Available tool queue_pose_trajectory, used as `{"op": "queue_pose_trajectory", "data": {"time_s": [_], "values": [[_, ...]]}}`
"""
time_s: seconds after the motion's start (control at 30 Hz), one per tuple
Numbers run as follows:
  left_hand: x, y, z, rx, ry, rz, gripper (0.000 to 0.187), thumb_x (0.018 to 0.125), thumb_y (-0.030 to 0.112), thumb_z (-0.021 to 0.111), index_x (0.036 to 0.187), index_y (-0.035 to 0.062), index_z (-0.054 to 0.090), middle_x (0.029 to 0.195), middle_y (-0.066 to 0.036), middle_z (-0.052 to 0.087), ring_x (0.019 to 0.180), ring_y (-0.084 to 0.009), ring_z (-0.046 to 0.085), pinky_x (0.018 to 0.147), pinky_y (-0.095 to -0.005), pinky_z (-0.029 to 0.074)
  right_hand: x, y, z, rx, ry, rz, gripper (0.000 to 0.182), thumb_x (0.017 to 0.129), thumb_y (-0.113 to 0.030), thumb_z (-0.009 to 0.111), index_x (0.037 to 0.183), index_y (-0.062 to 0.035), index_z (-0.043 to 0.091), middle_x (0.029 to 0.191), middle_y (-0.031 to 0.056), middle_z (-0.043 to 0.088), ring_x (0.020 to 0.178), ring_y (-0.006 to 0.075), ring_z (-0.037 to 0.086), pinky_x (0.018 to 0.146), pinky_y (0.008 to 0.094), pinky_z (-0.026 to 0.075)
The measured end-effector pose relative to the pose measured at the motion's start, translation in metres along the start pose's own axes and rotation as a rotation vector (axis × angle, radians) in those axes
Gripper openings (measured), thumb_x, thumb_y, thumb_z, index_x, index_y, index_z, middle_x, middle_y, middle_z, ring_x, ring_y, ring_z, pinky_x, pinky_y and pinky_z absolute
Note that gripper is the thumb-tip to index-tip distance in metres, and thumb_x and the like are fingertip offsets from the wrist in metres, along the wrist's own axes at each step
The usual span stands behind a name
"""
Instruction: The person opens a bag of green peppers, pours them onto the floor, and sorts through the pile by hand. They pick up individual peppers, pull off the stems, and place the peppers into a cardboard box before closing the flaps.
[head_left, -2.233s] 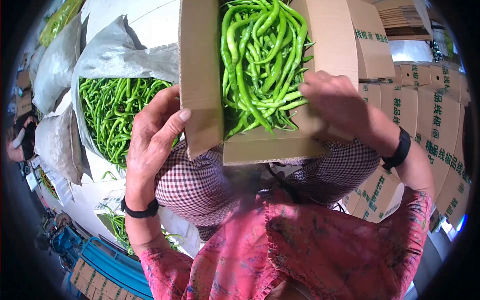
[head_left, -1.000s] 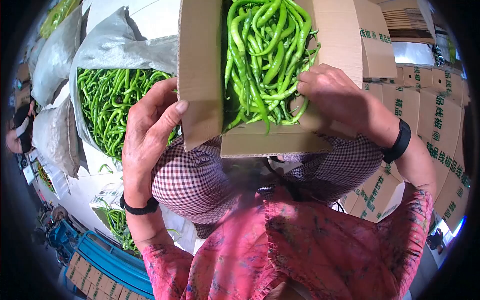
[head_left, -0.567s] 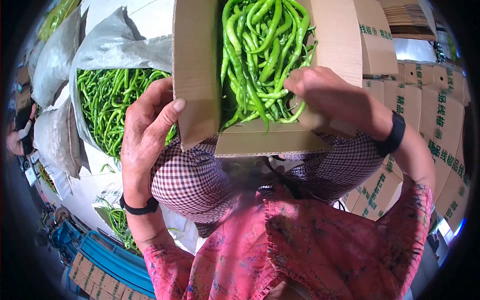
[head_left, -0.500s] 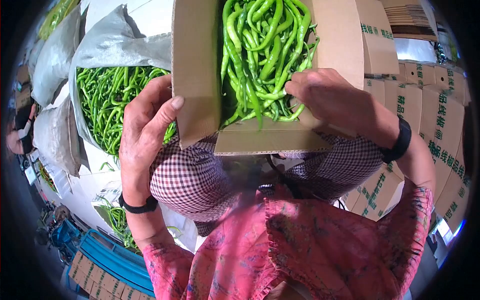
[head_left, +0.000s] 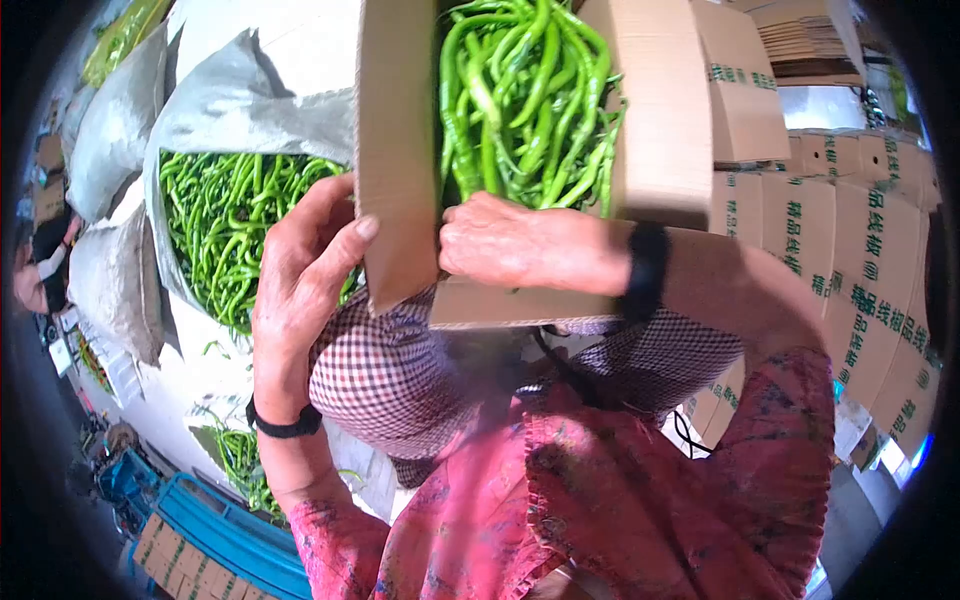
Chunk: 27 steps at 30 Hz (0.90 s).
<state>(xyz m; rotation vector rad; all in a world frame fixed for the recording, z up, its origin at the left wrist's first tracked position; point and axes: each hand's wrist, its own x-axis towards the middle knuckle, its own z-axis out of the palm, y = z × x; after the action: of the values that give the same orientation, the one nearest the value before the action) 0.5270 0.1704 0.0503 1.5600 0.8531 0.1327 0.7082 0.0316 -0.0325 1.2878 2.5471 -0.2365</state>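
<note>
An open cardboard box (head_left: 660,110) sits at my lap, filled with long green chili peppers (head_left: 535,95). My left hand (head_left: 305,255) is closed on the box's left flap, its thumb near the flap's outer edge. Across the front of the box reaches my right hand (head_left: 505,243), fingers curled down at the front left corner, beside the peppers. Its fingertips are hidden, so whatever they hold cannot be made out. The front flap (head_left: 480,305) lies folded outward below this hand.
To the left stands an open grey sack (head_left: 250,110) of green peppers, with more sacks (head_left: 115,270) beyond. Printed cartons (head_left: 840,270) are stacked on the right. A blue cart (head_left: 220,530) with cartons is at lower left, and a person (head_left: 45,265) is at the far left.
My right hand has moved left across the box, from its right side to the front left corner. My left hand keeps its hold on the flap.
</note>
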Motion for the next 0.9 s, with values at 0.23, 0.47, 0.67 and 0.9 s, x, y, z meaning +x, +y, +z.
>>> {"op": "queue_pose_trajectory", "data": {"time_s": [0.23, 0.47, 0.67, 0.9], "values": [[0.006, -0.001, -0.002, 0.050, 0.000, 0.094, 0.051, 0.088, 0.016, 0.064, 0.131, -0.0048, 0.048, 0.115, -0.011, 0.061, 0.095, -0.0129, 0.059, 0.081, -0.0277, 0.048, -0.023, -0.004, 0.023, 0.428, 0.427, -0.004, 0.037, 0.089, -0.017, 0.048, 0.122, 0.0002, 0.049, 0.127, 0.0153, 0.051, 0.121, 0.0220, 0.049, 0.104, 0.0355, 0.040], [0.008, 0.008, -0.007, -0.079, -0.103, 0.046, 0.058, 0.087, 0.010, 0.064, 0.136, -0.0075, 0.039, 0.115, -0.016, 0.061, 0.093, -0.0164, 0.061, 0.080, -0.0281, 0.050, -0.084, 0.095, -0.058, 0.548, 0.551, 0.779, 0.030, 0.084, -0.022, 0.063, 0.101, 0.0024, 0.060, 0.101, 0.0211, 0.059, 0.102, 0.0362, 0.056, 0.088, 0.0404, 0.045], [0.003, 0.027, 0.014, 0.397, -0.110, 0.322, 0.055, 0.084, 0.007, 0.065, 0.134, -0.0031, 0.044, 0.104, -0.020, 0.059, 0.085, -0.0245, 0.063, 0.069, -0.0327, 0.054, -0.039, 0.115, -0.011, 0.606, 0.424, 1.102, 0.085, 0.080, -0.060, 0.058, 0.137, 0.0008, 0.039, 0.136, 0.0181, 0.044, 0.126, 0.0353, 0.040, 0.101, 0.0527, 0.031], [0.003, 0.029, 0.003, 0.249, -0.183, 0.159, 0.057, 0.084, 0.005, 0.064, 0.135, -0.0063, 0.042, 0.112, -0.021, 0.058, 0.092, -0.0274, 0.064, 0.074, -0.0337, 0.055, -0.053, 0.112, -0.005, 0.491, 0.255, 1.000, 0.062, 0.086, -0.027, 0.047, 0.138, 0.0049, 0.034, 0.134, 0.0198, 0.046, 0.118, 0.0377, 0.044, 0.101, 0.0474, 0.033]]}}
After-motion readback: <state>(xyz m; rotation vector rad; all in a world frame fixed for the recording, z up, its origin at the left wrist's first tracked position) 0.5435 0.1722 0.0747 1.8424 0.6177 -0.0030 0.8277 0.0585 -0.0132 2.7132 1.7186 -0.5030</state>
